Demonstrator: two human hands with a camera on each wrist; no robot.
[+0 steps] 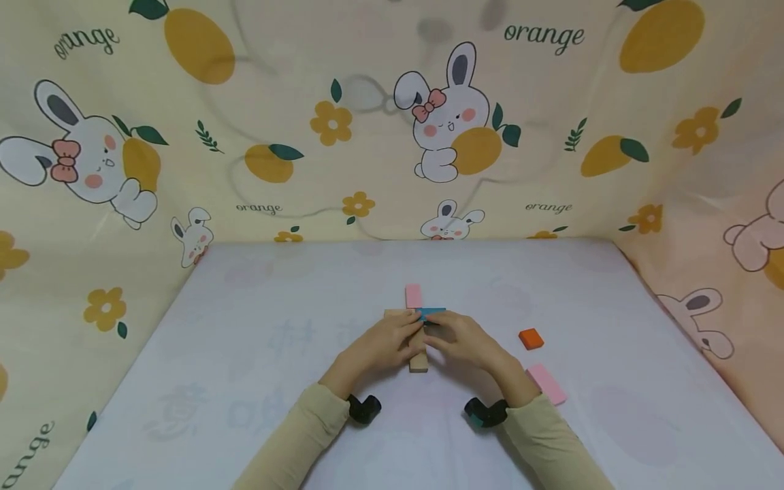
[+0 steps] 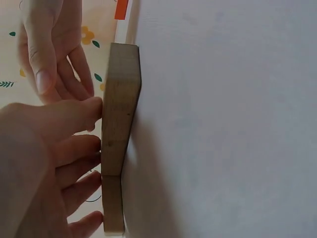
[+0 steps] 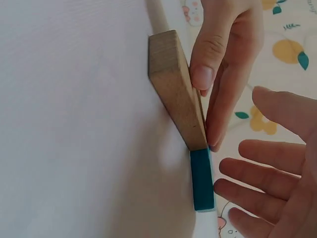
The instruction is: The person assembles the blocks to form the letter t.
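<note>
Several blocks lie flat together in a cross shape. A pink block (image 1: 413, 295) is at the far end, a blue block (image 1: 436, 310) at the right, a wooden block (image 1: 393, 313) at the left and a longer wooden block (image 1: 418, 363) runs toward me. My left hand (image 1: 383, 340) rests its fingertips on the wooden blocks, its fingers fairly straight in the left wrist view. Beside the blue block, my right hand (image 1: 465, 340) has loosely spread fingers, one fingertip right at the block's edge in the right wrist view. Both hands partly cover the middle of the cross.
To the right lie a small orange block (image 1: 531, 339) and a pink block (image 1: 547, 384), the latter close to the right forearm. A white cloth covers the table (image 1: 275, 422). Behind it hangs a curtain (image 1: 367, 156) printed with rabbits and oranges.
</note>
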